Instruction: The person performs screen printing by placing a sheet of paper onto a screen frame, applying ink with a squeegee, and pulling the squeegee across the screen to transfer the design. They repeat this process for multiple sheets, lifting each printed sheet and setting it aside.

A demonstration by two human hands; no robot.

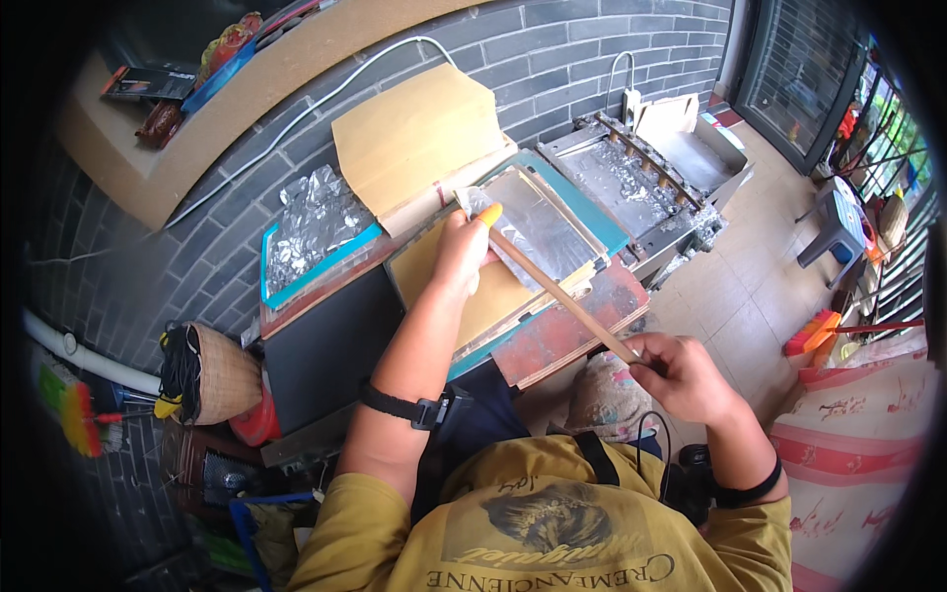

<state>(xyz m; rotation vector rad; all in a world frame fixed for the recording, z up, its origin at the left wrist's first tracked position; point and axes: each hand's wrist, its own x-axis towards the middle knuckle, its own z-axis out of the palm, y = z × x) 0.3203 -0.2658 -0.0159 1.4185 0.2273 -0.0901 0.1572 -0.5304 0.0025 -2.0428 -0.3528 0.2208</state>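
Observation:
A long thin wooden strip (562, 297) slants between my hands over the work surface. My right hand (677, 374) grips its lower end. My left hand (464, 248), with a yellow cover on one finger, is at the upper end, beside the edge of a thin silvery sheet (544, 222); whether its fingers hold the strip, the sheet or both cannot be told. Under the silvery sheet lies a stack of tan paper sheets (473, 300) on a teal board (588, 214). A large folded sheet of brown paper (418, 137) stands behind the stack.
Crumpled foil fills a blue-rimmed tray (322, 285) at the left. A foil-littered metal device (629, 177) with a rod stands at the back right. A reddish board (570, 318) projects nearer me. A woven basket (226, 374) stands left, a plastic stool (836, 222) right.

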